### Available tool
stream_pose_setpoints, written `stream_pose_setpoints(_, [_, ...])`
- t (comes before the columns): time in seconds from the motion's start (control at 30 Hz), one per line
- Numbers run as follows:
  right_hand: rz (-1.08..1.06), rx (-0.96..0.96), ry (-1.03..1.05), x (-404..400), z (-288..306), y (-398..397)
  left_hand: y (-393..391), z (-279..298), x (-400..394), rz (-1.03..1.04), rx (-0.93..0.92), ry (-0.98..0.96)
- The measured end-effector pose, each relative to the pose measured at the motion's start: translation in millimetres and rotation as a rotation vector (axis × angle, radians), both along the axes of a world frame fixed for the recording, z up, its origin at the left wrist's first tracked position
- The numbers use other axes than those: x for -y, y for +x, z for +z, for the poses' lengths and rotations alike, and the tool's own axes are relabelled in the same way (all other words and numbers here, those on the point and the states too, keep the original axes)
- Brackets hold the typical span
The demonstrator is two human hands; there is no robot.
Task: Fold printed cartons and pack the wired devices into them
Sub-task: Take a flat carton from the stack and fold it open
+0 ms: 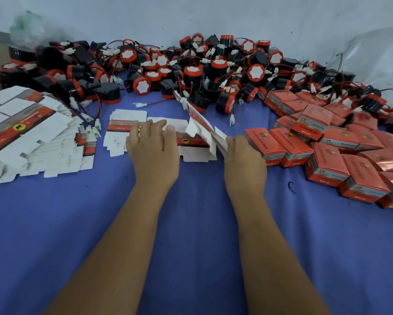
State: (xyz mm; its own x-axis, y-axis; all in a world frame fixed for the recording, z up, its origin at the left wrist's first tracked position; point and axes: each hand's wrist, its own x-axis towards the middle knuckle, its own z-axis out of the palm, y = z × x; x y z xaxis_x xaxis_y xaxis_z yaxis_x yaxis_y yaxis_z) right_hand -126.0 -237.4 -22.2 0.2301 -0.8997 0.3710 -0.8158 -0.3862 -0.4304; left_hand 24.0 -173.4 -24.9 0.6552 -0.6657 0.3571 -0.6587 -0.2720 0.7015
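Observation:
My right hand [243,155] grips a flat printed carton blank [204,126] by its lower edge and tilts it up off the blue cloth. My left hand [152,146] rests with spread fingers on a small stack of flat carton blanks [127,123] in the middle of the table. A big heap of black and red wired devices [191,73] with white plugs lies along the far side. Several folded red cartons [327,151] are piled at the right.
A larger spread stack of flat white and red blanks [32,137] lies at the left. The blue cloth [202,223] covers the table in front of me. A pale wall [191,17] rises behind the heap, with clear plastic [377,55] at the far right.

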Motion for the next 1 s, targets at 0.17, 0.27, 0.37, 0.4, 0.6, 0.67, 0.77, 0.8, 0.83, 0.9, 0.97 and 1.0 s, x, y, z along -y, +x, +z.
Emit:
stream_pose_setpoints(0.17, [-0.123,0.607,0.058,0.7,0.8,-5.4,-19.2,-1.0,0.3,-0.151,0.127,-0.004])
stream_pose_setpoints(0.27, [-0.156,0.823,0.072,3.3,-1.4,-6.3,-34.3,-4.3,9.2,-0.386,0.249,0.054])
stream_pose_setpoints(0.37, [-0.136,0.816,0.127,5.5,-2.2,-5.5,-41.3,-12.0,21.9,-0.521,0.389,0.317])
stream_pose_setpoints(0.4, [-0.119,0.821,0.161,6.8,-3.1,-5.6,-41.6,-15.0,24.9,-0.513,0.412,0.424])
stream_pose_setpoints(0.6, [-0.070,0.923,0.201,7.5,-3.2,-6.1,-23.4,-19.6,29.4,-0.348,0.423,0.616])
stream_pose_setpoints(0.67, [-0.101,0.970,0.174,7.0,-2.1,-5.8,-8.6,-17.0,29.6,-0.308,0.448,0.656])
stream_pose_setpoints(0.77, [-0.134,0.986,0.133,7.3,-2.6,-5.6,17.2,-12.0,25.3,-0.208,0.439,0.619])
stream_pose_setpoints(0.8, [-0.134,0.985,0.133,6.7,-2.5,-5.3,25.5,-10.2,23.1,-0.146,0.407,0.601])
stream_pose_setpoints(0.83, [-0.124,0.981,0.145,6.8,-3.1,-4.9,32.5,-7.8,20.9,-0.079,0.366,0.604])
stream_pose_setpoints(0.9, [-0.081,0.947,0.198,6.4,-3.3,-3.1,39.0,-0.7,18.1,0.042,0.296,0.669])
stream_pose_setpoints(0.97, [-0.029,0.893,0.234,6.1,-4.4,-1.0,35.0,7.5,18.9,0.112,0.255,0.662])
stream_pose_setpoints(1.0, [-0.014,0.874,0.220,5.0,-4.2,-0.4,29.2,10.7,20.4,0.113,0.227,0.562])
